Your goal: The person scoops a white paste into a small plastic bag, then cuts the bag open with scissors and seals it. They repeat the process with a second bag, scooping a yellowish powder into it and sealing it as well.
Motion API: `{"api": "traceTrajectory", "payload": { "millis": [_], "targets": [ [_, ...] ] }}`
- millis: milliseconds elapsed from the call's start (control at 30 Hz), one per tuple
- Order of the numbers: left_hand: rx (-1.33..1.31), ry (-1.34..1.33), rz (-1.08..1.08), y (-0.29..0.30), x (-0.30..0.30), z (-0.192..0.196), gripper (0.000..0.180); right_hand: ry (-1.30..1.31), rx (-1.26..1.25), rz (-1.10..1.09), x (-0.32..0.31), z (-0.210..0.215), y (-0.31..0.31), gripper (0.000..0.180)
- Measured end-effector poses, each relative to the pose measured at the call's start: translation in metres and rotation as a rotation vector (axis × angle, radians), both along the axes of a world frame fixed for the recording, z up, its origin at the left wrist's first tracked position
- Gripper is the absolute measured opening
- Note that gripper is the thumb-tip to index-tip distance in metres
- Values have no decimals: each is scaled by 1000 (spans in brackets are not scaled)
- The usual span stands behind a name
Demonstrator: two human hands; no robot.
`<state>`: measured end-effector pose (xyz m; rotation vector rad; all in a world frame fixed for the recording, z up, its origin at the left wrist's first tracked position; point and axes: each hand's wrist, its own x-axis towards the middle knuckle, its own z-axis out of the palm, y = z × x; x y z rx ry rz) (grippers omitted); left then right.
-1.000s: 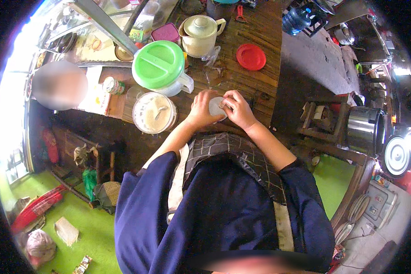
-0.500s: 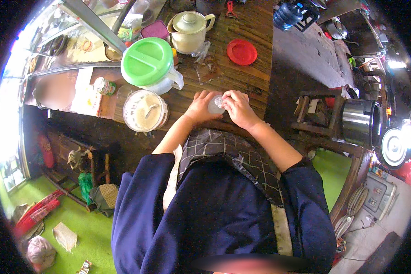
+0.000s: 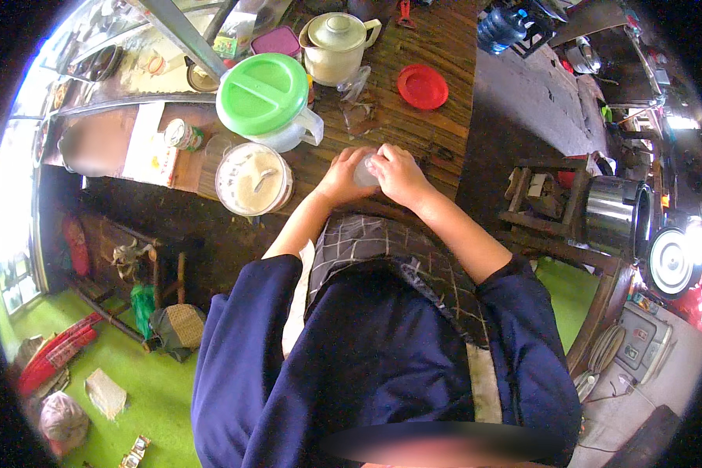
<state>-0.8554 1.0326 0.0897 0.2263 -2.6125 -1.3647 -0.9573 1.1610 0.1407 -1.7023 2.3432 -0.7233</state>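
Over the near edge of the wooden table (image 3: pixel 437 129), my left hand (image 3: pixel 340 178) is wrapped round a small, translucent whitish round container (image 3: pixel 363 173), perhaps a cup or glass. My right hand (image 3: pixel 400 175) is closed at its right side, fingertips bunched near the top; whether they pinch something thin there cannot be made out. To the left stands a clear tub (image 3: pixel 288 195) of pale, sugar-like grains, a spoon (image 3: pixel 264 179) lying in them. Behind it is a jug with a green lid (image 3: pixel 262 93).
A cream teapot (image 3: pixel 335 58), a crumpled clear bag (image 3: pixel 356 84) and a red plate (image 3: pixel 423 86) sit farther back. At left are a can (image 3: pixel 181 134) and a glass-sided case. A wooden stool (image 3: pixel 544 195) and a steel pot (image 3: pixel 610 207) stand to the right.
My right fingers have bunched in closer over the container, and the clear crumpled bit that showed beneath them is now hidden. The view has shifted slightly; the table things stay put.
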Motion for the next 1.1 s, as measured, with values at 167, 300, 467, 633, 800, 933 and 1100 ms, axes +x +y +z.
{"api": "traceTrajectory", "payload": {
  "millis": [167,300,467,633,800,933,1100],
  "targets": [
    [106,-18,-28,-3,0,-4,71,-308,-139,-54,4,-2,4,17],
    [106,52,-72,-6,-1,-9,72,-451,41,-39,9,13,10,20],
    [215,-11,-69,-8,-1,-8,72,-469,115,161,-3,41,13,20],
    [194,-30,-106,-10,1,-5,77,-470,175,-193,-44,38,-2,23],
    [83,-49,-112,-7,-2,-13,79,-266,210,71,-19,1,-16,20],
    [106,-15,-95,-9,-1,-17,81,-223,40,0,-9,-6,-11,9],
    [136,-4,-103,-9,-1,-18,83,-116,-196,-147,-19,-2,-14,15]
  ]
}}
